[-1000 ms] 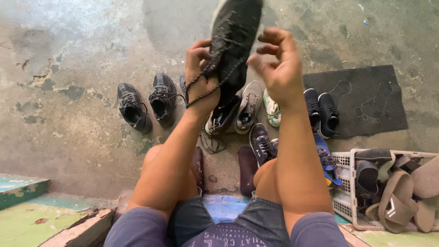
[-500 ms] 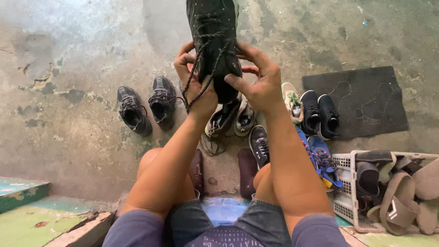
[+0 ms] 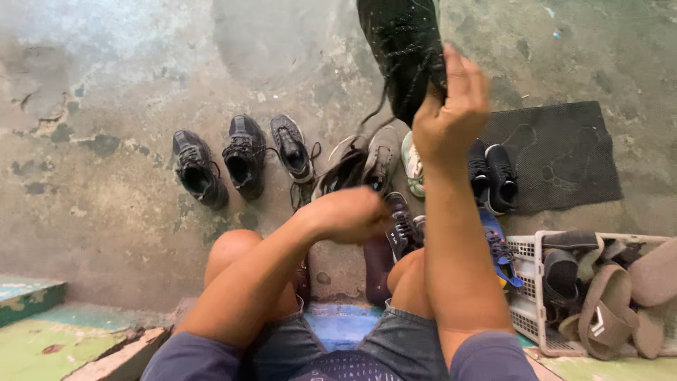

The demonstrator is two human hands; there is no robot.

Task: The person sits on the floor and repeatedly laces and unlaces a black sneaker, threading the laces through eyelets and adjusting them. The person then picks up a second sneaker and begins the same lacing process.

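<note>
1. Black shoe (image 3: 403,53) hangs in the air above the shoe row (image 3: 282,159), laces dangling.
2. Right hand (image 3: 451,116) is raised, fingers wrapped around the shoe's lower end.
3. Left hand (image 3: 350,214) is low, curled into a blurred fist; whether it holds anything is unclear.
4. Basket (image 3: 527,296) of sandals sits at right, beside a mat (image 3: 564,155).

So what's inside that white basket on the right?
The white basket holds a heap of footwear: brown slides and dark sandals on top. Whatever lies beneath them is covered, and the frame cuts off its far side.
</note>
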